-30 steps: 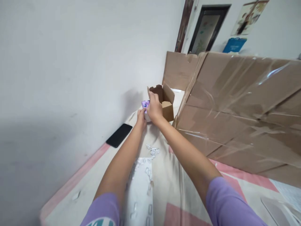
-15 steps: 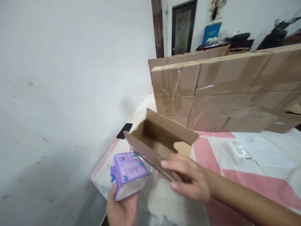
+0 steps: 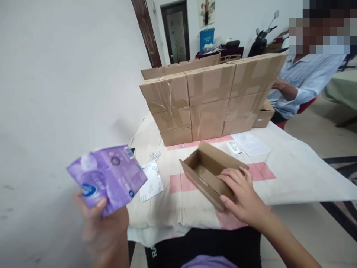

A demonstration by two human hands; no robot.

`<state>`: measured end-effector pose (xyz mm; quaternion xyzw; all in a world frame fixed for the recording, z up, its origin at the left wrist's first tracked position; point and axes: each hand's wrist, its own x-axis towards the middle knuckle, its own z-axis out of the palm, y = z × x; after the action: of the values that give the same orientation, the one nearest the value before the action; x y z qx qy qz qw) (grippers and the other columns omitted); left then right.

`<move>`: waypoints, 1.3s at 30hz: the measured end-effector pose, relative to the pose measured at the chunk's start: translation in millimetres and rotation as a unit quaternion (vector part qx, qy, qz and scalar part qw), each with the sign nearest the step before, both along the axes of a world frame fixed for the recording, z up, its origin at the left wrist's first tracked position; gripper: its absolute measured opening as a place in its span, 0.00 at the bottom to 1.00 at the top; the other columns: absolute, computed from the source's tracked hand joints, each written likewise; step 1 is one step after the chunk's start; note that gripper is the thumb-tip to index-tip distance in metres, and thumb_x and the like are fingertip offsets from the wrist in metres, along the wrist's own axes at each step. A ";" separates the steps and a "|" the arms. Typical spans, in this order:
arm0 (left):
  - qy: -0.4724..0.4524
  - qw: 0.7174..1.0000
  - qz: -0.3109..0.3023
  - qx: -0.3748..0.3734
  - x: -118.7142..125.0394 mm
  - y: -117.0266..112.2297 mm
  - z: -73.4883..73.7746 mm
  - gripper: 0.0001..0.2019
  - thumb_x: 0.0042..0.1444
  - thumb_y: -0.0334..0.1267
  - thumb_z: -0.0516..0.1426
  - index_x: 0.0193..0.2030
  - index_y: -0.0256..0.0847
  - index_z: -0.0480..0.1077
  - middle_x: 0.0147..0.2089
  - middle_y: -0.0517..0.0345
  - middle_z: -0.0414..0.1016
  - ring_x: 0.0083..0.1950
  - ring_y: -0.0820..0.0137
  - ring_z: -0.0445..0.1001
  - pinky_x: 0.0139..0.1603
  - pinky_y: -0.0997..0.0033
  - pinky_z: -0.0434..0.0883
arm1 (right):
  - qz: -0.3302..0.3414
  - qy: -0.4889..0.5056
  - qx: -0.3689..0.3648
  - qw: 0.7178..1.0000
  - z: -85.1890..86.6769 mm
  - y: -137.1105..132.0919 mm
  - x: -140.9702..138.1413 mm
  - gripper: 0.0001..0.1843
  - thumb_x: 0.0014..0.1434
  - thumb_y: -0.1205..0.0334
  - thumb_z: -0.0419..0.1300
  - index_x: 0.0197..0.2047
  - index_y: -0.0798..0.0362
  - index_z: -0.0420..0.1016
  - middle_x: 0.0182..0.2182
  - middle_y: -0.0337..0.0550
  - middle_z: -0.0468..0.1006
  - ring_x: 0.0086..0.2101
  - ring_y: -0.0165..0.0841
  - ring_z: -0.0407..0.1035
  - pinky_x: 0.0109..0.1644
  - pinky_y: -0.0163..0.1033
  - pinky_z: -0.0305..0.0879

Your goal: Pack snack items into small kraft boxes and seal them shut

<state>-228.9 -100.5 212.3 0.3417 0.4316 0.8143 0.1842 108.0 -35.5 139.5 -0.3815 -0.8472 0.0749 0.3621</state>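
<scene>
My left hand [image 3: 103,223] grips a purple plastic soft pack [image 3: 111,175] by its lower edge, holding it up left of the table. The pack is tilted, with printing and a blue oval logo on its face; its contents are hidden. My right hand [image 3: 242,197] holds the right end of an open cardboard box [image 3: 205,182], fingers over the end and inside, thumb by the near wall. The long box stands on the table with its side flaps up. What I see of its inside is bare cardboard.
A taped wall of cardboard boxes [image 3: 209,100] stands across the back of the table [image 3: 290,178]. In front lie a white device [image 3: 234,147], a printed sheet [image 3: 249,144] and a white paper [image 3: 151,182]. Beyond, at right, sits a person in a light blue shirt [image 3: 309,82].
My left hand has carried the purple pack left and up, away from the box. My right hand has shifted to the box's right end. The view has turned right, bringing a person into sight.
</scene>
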 end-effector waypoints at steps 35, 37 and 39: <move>0.747 0.395 -0.521 -0.122 65.4 64.2 -68.3 0.34 0.59 0.35 0.63 0.70 0.62 0.62 0.78 0.55 0.54 0.77 0.45 0.52 0.72 0.37 0.53 | 0.192 0.460 -0.043 0.866 -51.8 1.3 -55.5 0.08 0.68 0.57 0.53 0.49 0.47 0.63 0.29 0.37 0.61 0.32 0.36 0.61 0.38 0.45 0.63; 0.726 0.390 -0.552 -0.130 55.7 69.5 -70.7 0.35 0.58 0.37 0.64 0.71 0.62 0.61 0.77 0.56 0.55 0.78 0.47 0.53 0.73 0.39 0.54 | 0.185 0.408 -0.025 0.894 -51.3 0.6 -60.4 0.10 0.68 0.58 0.51 0.52 0.48 0.64 0.33 0.40 0.64 0.35 0.37 0.63 0.39 0.46 0.65; 0.686 0.420 -0.577 -0.141 44.0 75.8 -65.8 0.35 0.58 0.41 0.64 0.72 0.60 0.62 0.76 0.54 0.58 0.76 0.50 0.57 0.73 0.44 0.57 | 0.147 0.366 0.013 0.919 -52.3 -2.2 -58.6 0.19 0.69 0.57 0.51 0.61 0.49 0.61 0.44 0.48 0.68 0.46 0.43 0.67 0.48 0.53 0.69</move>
<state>-184.9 -24.7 146.5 0.9253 0.2250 -0.0599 0.2993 49.4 -37.7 87.2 -0.1937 -0.7026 0.2514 0.6369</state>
